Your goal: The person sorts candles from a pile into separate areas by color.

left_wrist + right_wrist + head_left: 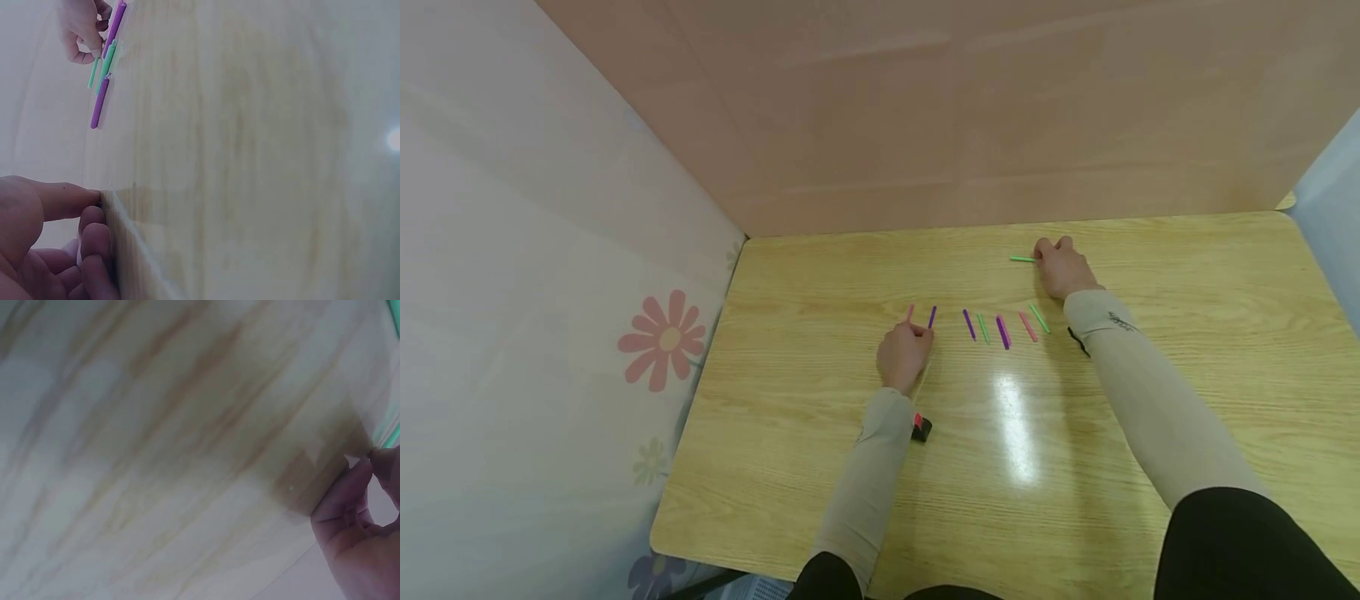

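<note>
In the head view, short coloured sticks lie in a slanted row on the table. My left hand (904, 357) is at the row's left end, thumb and fingertips meeting at the near end of a purple stick (932, 317). The tip of a pink stick (911, 312) shows just past its knuckles. In the left wrist view, the left hand's fingers hide the pinched stick. Farther back, my right hand (1064, 268) pinches the right end of a green stick (1022, 258), which points left. Part of that green stick (392, 436) shows beyond the fingertips in the right wrist view.
Between the hands lie a purple stick (969, 325), a green stick (983, 329), purple and pink sticks (1002, 332) side by side, a pink stick (1027, 327) and another green stick (1040, 319). A tan panel (955, 117) borders the wooden table (790, 400) behind; a flowered curtain hangs left.
</note>
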Action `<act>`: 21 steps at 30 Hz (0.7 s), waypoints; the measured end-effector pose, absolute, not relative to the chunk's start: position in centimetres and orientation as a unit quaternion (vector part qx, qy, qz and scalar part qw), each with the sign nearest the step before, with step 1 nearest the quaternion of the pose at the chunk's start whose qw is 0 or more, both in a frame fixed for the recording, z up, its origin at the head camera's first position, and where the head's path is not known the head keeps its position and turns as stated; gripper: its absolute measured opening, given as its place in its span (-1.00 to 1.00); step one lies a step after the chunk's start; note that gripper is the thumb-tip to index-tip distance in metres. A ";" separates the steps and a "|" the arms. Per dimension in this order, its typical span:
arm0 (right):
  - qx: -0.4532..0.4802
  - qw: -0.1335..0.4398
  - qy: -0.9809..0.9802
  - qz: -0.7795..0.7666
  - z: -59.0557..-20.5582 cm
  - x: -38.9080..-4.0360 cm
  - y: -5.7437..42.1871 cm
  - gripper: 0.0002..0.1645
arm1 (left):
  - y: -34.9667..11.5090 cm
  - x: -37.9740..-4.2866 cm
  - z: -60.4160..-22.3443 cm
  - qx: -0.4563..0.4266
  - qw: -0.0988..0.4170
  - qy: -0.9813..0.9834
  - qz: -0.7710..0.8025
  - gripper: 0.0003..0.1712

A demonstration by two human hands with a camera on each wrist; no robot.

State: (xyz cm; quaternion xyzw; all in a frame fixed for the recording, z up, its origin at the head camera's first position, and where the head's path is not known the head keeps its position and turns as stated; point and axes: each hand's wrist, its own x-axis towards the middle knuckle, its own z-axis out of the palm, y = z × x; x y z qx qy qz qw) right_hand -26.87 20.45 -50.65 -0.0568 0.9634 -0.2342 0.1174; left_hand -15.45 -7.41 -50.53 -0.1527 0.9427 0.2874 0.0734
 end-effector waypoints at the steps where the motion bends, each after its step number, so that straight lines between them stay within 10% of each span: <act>1: -0.058 0.118 0.963 -0.234 -50.7 -26.9 20.4 -0.65 | -7.4 -15.5 -50.6 -0.153 0.074 0.943 0.287 -0.75; 21: -0.061 0.130 0.960 -0.239 -50.1 -26.7 20.0 -0.66 | -7.6 -15.2 -50.6 -0.160 0.065 0.944 0.283 -0.75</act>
